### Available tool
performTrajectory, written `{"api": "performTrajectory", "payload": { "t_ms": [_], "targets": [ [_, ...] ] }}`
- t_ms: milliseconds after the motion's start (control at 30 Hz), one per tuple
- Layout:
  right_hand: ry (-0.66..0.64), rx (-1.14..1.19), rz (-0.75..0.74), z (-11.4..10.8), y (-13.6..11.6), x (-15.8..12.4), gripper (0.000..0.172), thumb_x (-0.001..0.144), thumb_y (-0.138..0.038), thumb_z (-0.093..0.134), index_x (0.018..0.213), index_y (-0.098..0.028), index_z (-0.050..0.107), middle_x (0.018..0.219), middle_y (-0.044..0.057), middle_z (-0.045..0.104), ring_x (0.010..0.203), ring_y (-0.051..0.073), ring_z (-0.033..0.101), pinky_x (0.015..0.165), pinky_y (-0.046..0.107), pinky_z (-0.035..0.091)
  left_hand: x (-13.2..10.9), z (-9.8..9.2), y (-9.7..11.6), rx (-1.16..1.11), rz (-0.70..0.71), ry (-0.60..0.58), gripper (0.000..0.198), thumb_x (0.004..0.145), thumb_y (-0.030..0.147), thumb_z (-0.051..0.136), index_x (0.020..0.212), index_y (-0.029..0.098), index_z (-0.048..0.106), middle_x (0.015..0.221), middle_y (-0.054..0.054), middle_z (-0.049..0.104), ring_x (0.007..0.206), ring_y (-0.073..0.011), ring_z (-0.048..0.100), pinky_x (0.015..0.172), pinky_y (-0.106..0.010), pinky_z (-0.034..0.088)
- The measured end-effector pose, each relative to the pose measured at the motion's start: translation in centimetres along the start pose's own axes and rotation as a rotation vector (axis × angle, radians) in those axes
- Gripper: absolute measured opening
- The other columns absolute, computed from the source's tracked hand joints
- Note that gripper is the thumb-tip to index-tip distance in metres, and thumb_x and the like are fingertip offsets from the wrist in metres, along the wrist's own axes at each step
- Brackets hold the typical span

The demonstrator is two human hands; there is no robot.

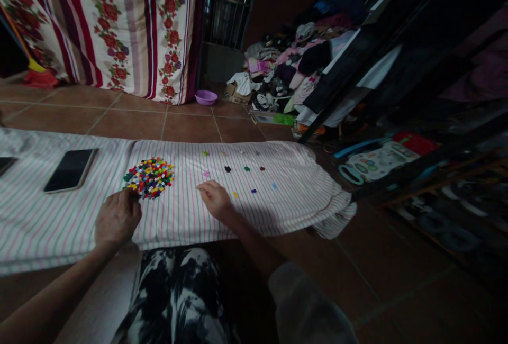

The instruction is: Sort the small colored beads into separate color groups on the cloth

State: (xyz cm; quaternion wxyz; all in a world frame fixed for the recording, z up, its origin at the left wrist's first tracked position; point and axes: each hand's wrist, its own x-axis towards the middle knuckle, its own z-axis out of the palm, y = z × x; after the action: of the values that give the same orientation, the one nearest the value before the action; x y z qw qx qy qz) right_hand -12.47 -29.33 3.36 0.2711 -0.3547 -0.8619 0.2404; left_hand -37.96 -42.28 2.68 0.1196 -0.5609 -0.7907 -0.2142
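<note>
A round pile of tiny multicoloured plastic pieces (153,175) lies on a striped cloth (186,217). My left hand (118,218) rests at the pile's near left edge, fingers curled in and tips against the pieces; anything between them is hidden. To the right of the pile, my right hand (215,199) is closed in a pinch just above the cloth, and what it may hold is too small to make out. Small single-colour clusters lie in rows around and beyond it, among them pink pieces (206,173), black pieces (227,169), green pieces (246,169) and yellow pieces (235,194).
A phone (71,170) lies left of the pile, with another dark object (6,164) at the cloth's left edge. Beyond are a floral curtain (130,26), a purple basin (206,97) and heaped clothes (286,63). A dark slanted post (357,58) stands at the right.
</note>
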Motion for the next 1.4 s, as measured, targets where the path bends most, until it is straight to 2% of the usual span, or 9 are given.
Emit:
{"api": "performTrajectory", "payload": {
  "t_ms": [167,300,433,633,833,1000,1100,1300,1400],
  "targets": [
    [-0.121,-0.024,-0.020,3.0,-3.2,1.9,0.030,0.090,-0.012,0.050,0.110,-0.022,0.069,0.109,0.005,0.065,0.102,0.016,0.062,0.094,0.028,0.048,-0.1,0.4,-0.3,0.004,0.056,0.035,0.031,0.087,0.027,0.039,0.107,0.015,0.060,0.101,-0.012,0.069,0.097,-0.0261,0.062,0.091,-0.040,0.048],
    [-0.131,-0.072,0.041,4.1,-4.7,3.7,0.035,0.091,-0.014,0.048,0.121,-0.023,0.065,0.117,0.007,0.062,0.106,0.018,0.061,0.095,0.030,0.048,-0.3,1.1,-0.7,0.011,0.119,0.073,0.031,0.089,0.023,0.041,0.110,0.016,0.062,0.112,-0.012,0.069,0.105,-0.0260,0.060,0.095,-0.041,0.047],
    [-0.143,-0.110,0.093,5.4,-6.1,5.2,0.040,0.093,-0.019,0.046,0.131,-0.022,0.059,0.122,0.008,0.059,0.107,0.018,0.060,0.095,0.030,0.048,-0.4,1.4,-0.8,0.028,0.100,0.085,0.034,0.090,0.024,0.040,0.114,0.015,0.062,0.116,-0.012,0.068,0.105,-0.0267,0.060,0.090,-0.041,0.049],
    [-0.122,-0.164,0.058,7.5,-7.5,6.3,0.041,0.092,-0.016,0.047,0.130,-0.023,0.061,0.123,0.007,0.060,0.112,0.019,0.058,0.100,0.030,0.046,-0.4,1.4,-0.6,0.004,0.084,0.076,0.034,0.090,0.024,0.041,0.115,0.015,0.062,0.118,-0.013,0.066,0.105,-0.0269,0.060,0.089,-0.040,0.049],
    [-0.051,-0.139,-0.010,9.1,-7.0,5.9,0.037,0.092,-0.012,0.045,0.119,-0.024,0.068,0.117,0.006,0.064,0.109,0.018,0.059,0.101,0.029,0.046,-0.3,1.1,-0.4,-0.110,0.008,0.064,0.036,0.090,0.023,0.039,0.116,0.014,0.061,0.122,-0.014,0.063,0.109,-0.0270,0.059,0.097,-0.042,0.048],
    [0.113,0.006,0.017,10.0,-5.4,5.8,0.038,0.090,-0.010,0.044,0.115,-0.024,0.070,0.114,0.006,0.065,0.109,0.017,0.060,0.100,0.030,0.047,0.3,0.9,-0.9,-0.288,-0.269,0.031,0.036,0.087,0.019,0.035,0.107,0.018,0.065,0.124,-0.010,0.063,0.116,-0.0231,0.057,0.101,-0.037,0.048],
    [0.195,0.085,0.050,10.3,-4.7,6.0,0.036,0.089,-0.010,0.044,0.109,-0.022,0.071,0.112,0.006,0.066,0.110,0.018,0.061,0.101,0.031,0.047,1.3,0.7,-1.2,-0.300,-0.353,-0.018,0.036,0.086,0.018,0.036,0.106,0.015,0.065,0.121,-0.012,0.063,0.114,-0.0236,0.058,0.100,-0.037,0.048],
    [0.213,0.124,0.077,10.2,-4.4,6.3,0.033,0.089,-0.013,0.045,0.105,-0.022,0.073,0.107,0.007,0.066,0.102,0.017,0.063,0.096,0.030,0.049,2.7,0.4,-1.1,-0.134,-0.211,-0.039,0.031,0.086,0.020,0.041,0.104,0.015,0.065,0.112,-0.015,0.064,0.108,-0.0274,0.058,0.094,-0.042,0.049],
    [0.182,0.087,0.090,9.9,-4.5,6.8,0.033,0.090,-0.016,0.047,0.111,-0.022,0.071,0.107,0.007,0.064,0.099,0.017,0.063,0.093,0.028,0.050,2.7,1.0,-1.1,-0.056,-0.143,0.015,0.034,0.088,0.021,0.038,0.110,0.011,0.062,0.120,-0.019,0.062,0.117,-0.0311,0.054,0.099,-0.047,0.045]
  ]
}}
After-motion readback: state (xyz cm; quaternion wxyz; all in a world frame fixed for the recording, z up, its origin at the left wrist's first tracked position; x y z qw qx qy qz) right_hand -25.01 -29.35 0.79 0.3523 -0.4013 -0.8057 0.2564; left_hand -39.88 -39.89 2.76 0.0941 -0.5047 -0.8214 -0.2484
